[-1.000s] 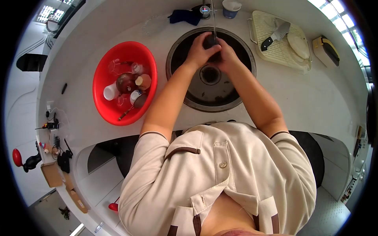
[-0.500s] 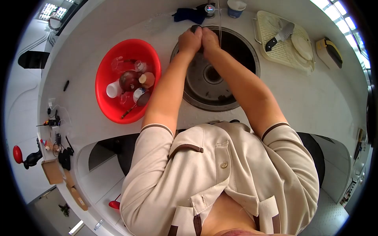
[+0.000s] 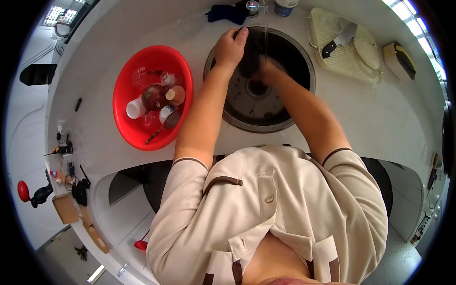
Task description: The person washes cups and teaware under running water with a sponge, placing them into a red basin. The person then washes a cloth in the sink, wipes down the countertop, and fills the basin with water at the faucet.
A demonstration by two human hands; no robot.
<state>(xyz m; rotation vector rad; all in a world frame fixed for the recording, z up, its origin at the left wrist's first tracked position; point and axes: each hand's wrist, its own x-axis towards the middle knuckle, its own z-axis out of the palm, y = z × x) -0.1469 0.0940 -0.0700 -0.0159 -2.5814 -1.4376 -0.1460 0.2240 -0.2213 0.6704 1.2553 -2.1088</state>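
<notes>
My left hand (image 3: 230,49) is at the far left rim of the round metal sink (image 3: 256,127). Its fingers are closed on the top of a dark cloth (image 3: 250,61), which hangs down into the bowl. My right hand (image 3: 267,70) is lower in the sink, against the right side of the cloth. Motion smears its fingers, so their grip is unclear. A thin stream of water (image 3: 267,23) falls from the tap just above the right hand. The cloth's exact shape is hard to make out against the dark bowl.
Left of the sink, a red basin (image 3: 118,111) holds cups, a dark red round object and a ladle-like utensil. On the right, a drying tray (image 3: 317,19) carries a knife (image 3: 339,40) and a pale disc. Behind are a navy cloth (image 3: 226,14) and a blue-white cup (image 3: 285,7).
My hands, previously together at the far rim, are now apart. My right hand has moved down into the sink, and the dark cloth, bunched before, now hangs stretched from my left hand.
</notes>
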